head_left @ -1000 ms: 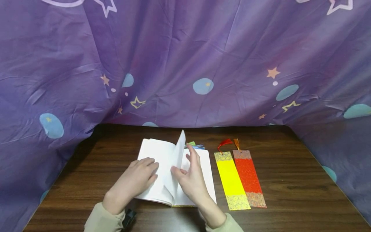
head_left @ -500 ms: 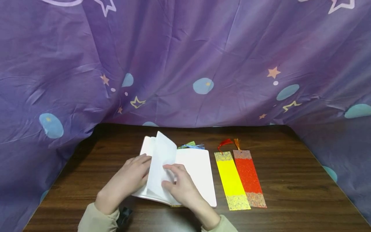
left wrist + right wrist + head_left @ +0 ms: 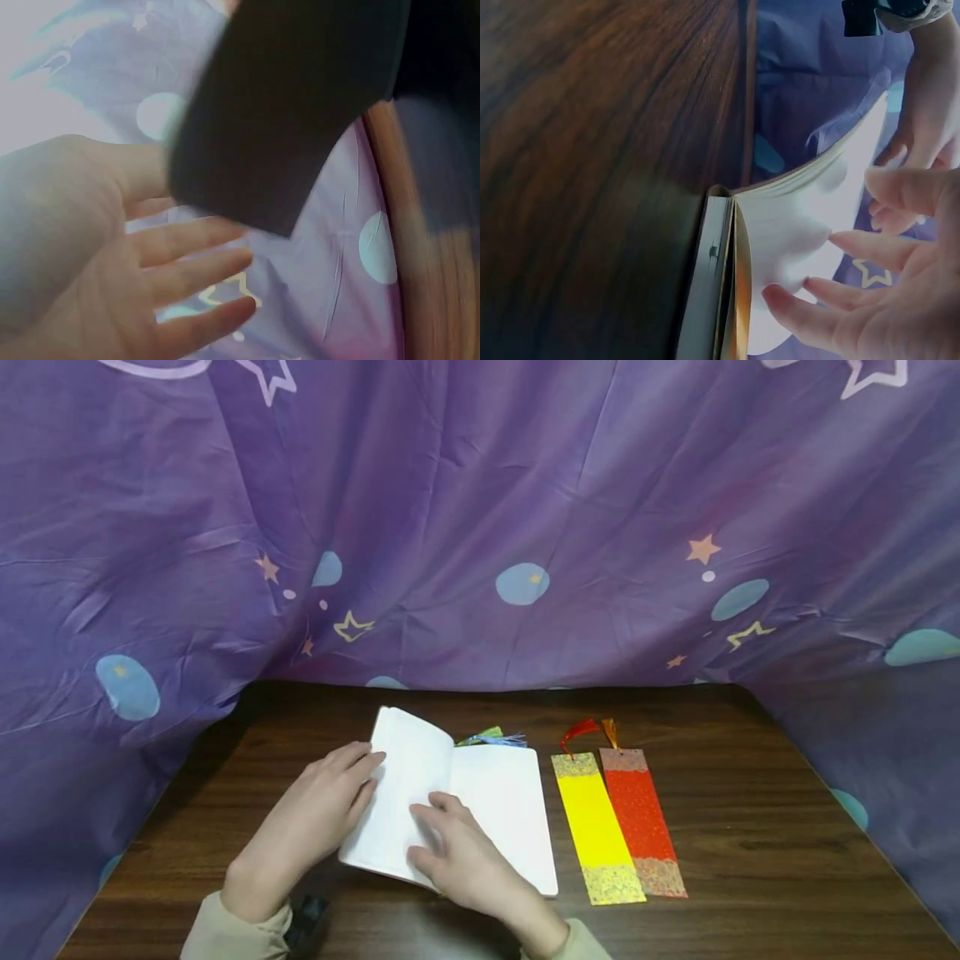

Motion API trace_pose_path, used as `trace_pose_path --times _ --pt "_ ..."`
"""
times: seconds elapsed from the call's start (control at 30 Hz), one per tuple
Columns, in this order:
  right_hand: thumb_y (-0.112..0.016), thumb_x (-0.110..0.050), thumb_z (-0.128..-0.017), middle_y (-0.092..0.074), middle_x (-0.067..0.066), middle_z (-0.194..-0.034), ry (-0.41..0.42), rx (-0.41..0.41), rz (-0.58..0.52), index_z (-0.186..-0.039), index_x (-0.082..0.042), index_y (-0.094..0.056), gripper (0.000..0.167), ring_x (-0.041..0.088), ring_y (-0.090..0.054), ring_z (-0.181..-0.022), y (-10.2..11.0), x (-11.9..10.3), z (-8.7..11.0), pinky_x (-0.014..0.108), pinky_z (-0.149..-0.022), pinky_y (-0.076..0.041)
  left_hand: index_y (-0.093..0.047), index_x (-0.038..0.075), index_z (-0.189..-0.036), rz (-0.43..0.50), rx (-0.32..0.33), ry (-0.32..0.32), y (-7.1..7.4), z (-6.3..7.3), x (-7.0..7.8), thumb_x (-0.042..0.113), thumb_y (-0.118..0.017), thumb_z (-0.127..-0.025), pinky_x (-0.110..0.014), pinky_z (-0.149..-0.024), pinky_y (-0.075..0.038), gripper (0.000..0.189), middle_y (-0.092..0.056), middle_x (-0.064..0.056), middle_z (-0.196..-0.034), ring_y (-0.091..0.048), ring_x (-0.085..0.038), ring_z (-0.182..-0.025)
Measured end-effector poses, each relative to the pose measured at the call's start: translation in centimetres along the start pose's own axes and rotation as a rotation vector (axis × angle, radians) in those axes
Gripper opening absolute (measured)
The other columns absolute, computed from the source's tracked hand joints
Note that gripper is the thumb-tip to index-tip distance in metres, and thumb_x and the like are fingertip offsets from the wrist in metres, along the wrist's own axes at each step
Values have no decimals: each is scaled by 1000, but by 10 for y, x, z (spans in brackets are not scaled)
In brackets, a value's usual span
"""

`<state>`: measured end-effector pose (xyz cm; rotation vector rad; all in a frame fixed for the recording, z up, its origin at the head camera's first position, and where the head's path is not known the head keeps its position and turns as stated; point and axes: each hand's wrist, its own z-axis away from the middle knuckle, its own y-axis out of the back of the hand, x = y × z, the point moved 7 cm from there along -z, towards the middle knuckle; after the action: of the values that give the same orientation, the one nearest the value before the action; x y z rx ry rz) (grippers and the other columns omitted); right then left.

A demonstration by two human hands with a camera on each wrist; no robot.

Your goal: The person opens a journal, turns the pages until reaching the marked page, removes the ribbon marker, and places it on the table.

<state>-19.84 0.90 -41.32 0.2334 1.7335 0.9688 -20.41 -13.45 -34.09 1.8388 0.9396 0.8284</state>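
Observation:
An open notebook with blank white pages lies on the table, its left half tilted up. My left hand is at that half's outer edge, fingertips overlapping the page border. In the left wrist view, several fingers of it are straight and spread, while a dark flat panel hides part of the hand. My right hand lies over the lower middle of the notebook, its loosely bent fingertips at the left page. From the right wrist, the page block curves upward beside these fingertips.
Right of the notebook lie a yellow bookmark with a red tassel and a red bookmark with an orange tassel, slightly overlapping. Green and blue tassels stick out at the notebook's top. A purple patterned curtain hangs behind the brown table.
The page that stood up mid-notebook has turned over to the left, and the left half now tilts up. Both hands have shifted left. The two bookmarks have stayed put.

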Motion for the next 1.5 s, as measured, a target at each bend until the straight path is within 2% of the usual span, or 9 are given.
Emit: trace_pose_path --times 0.27,0.4,0.53,0.67,0.77,0.93,1.03,1.33,1.5 --pt "-68 -29 -91 -37 18 -151 59 -102 176 -141 -8 -52 57 30 -37 -137 -7 -5 6 44 -111 -36 -67 2 -116 -22 32 -95 -16 -3 19 11 -70 -88 -53 -91 -50 30 -62 -19 -121 -59 -36 -113" --pt "-67 -31 -91 -36 19 -151 94 -118 245 -143 -9 -49 59 30 -35 -138 -8 -7 8 43 -111 -35 -68 1 -114 -16 12 -161 -29 -3 28 11 -71 -87 -52 -92 -50 30 -64 -18 -117 -59 -35 -113" --pt "-68 -32 -91 -35 16 -153 135 -139 316 -144 -9 -49 60 30 -35 -139 -8 -9 10 42 -112 -34 -68 2 -113 -2 -25 -192 -39 -2 32 10 -69 -88 -49 -94 -50 27 -66 -16 -113 -61 -34 -111" --pt "-67 -34 -91 -33 11 -155 160 -200 361 -144 -12 -49 60 32 -35 -138 -9 -11 14 45 -111 -35 -68 5 -111 11 -69 -185 -45 -1 31 12 -66 -91 -47 -90 -52 21 -67 -11 -107 -63 -29 -104" --pt "-65 -35 -92 -33 10 -155 176 -248 374 -144 -15 -49 58 34 -36 -138 -8 -11 16 47 -110 -36 -67 7 -108 19 -99 -174 -49 0 29 11 -68 -89 -45 -87 -53 19 -67 -8 -104 -64 -26 -100" --pt "-64 -35 -94 -39 9 -151 179 -306 363 -143 -17 -51 54 26 -38 -137 -1 -10 20 44 -108 -40 -66 7 -111 23 -172 -138 -55 0 25 11 -76 -81 -47 -88 -52 32 -65 -10 -109 -62 -28 -103" --pt "-64 -36 -94 -43 8 -149 154 -326 342 -143 -18 -52 54 23 -40 -136 7 -5 24 44 -107 -41 -66 6 -116 35 -212 -101 -58 0 23 13 -78 -81 -49 -91 -51 37 -65 -13 -114 -61 -31 -108" --pt "-74 -30 -87 -47 10 -146 49 -295 356 -139 -18 -55 57 27 -44 -131 33 26 31 47 -104 -42 -66 4 -119 40 -249 -52 -61 -2 21 13 -77 -83 -49 -94 -49 38 -64 -15 -117 -60 -32 -110" --pt "-83 -27 -77 -44 13 -148 -1 -277 362 -137 -15 -57 67 33 -39 -136 40 47 35 52 -109 -36 -66 3 -118 47 -261 -41 -61 0 20 12 -76 -84 -49 -94 -49 37 -64 -17 -117 -60 -34 -110"
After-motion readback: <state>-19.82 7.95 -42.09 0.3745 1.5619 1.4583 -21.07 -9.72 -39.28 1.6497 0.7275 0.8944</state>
